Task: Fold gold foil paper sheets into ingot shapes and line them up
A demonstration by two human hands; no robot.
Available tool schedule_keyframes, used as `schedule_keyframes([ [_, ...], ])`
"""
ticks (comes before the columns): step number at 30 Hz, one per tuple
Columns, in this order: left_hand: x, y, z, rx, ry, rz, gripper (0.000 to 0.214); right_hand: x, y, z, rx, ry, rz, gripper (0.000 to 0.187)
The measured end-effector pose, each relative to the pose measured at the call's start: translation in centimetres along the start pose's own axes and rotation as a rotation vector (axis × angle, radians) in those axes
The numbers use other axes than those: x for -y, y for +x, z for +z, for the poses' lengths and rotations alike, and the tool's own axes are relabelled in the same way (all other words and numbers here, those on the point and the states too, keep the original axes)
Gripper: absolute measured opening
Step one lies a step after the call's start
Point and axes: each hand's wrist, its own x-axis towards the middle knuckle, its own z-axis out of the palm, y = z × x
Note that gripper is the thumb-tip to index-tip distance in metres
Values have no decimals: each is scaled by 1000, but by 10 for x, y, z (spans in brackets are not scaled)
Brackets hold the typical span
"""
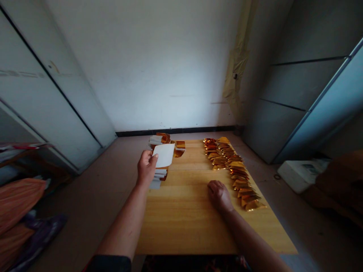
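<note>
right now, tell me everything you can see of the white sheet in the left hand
The white sheet is a small, plain, roughly square piece that looks like thin paper, blank on the side facing the camera. It is flat, slightly tilted and lifted above the wooden table. The left hand pinches its left edge between thumb and fingers. It hangs over a pile of white and gold sheets near the table's left edge; whether it touches that pile cannot be told.

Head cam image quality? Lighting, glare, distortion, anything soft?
Head view: dim, corners vignetted dark; fisheye splays the cabinet doors outward; white sheet in the left hand is brightest; folded gold foil pieces glint; right hand on the wooden table looks slightly soft.
</note>
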Motion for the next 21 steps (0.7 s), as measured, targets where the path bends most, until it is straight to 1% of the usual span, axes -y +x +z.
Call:
schedule_keyframes([
  [2,-8,-9,13,18,-317,-100,33,4,1,-3,-5,98,22,20],
  [4,-13,-23,27,74,-542,-216,39,14,1,-6,21,282,64,21],
  [6,-14,-39,42,128,-659,-320,41,29,4,-8,113,540,131,24],
  [8,-13,-59,56,166,-739,-432,40,47,8,-10,155,797,219,31],
  [9,-11,-69,62,171,-772,-481,39,54,11,-10,162,918,285,34],
  [11,-8,-90,73,197,-829,-551,37,65,19,-8,113,1116,419,38],
  [12,-6,-100,77,203,-857,-558,37,67,24,-7,57,1201,482,39],
  [13,-4,-109,80,217,-872,-558,38,67,30,-6,-30,1273,554,38],
  [15,-1,-125,82,249,-845,-582,39,62,40,-2,-171,1342,674,37],
  [17,2,-139,80,281,-788,-627,39,54,49,2,-257,1327,731,43],
  [19,4,-149,74,314,-750,-654,37,46,55,6,-294,1246,725,53],
  [21,6,-155,65,328,-737,-657,38,38,57,12,-277,1077,686,57],
])
